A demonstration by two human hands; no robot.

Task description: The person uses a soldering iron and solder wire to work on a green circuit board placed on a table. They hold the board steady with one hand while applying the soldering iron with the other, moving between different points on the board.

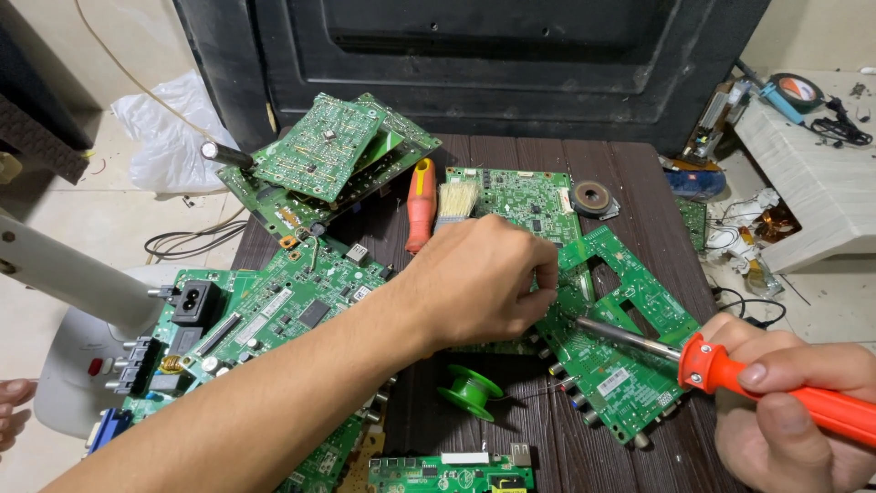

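1 head-worn view, looking steeply down and forward over the dark wooden tabletop (pixel 547 164). Close range; both forearms enter from the bottom edge. Floor visible at left and right margins.

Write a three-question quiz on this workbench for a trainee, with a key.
1. True or false: the right hand holds a soldering iron with an orange handle.
2. What lies on the table in front of the left hand? A) green spool B) blue tape C) a pair of pliers
3. Fill in: the iron's tip points at a green ____.

Key
1. True.
2. A, the green spool.
3. Circuit board; the left hand rests on the same board, fingers curled down.
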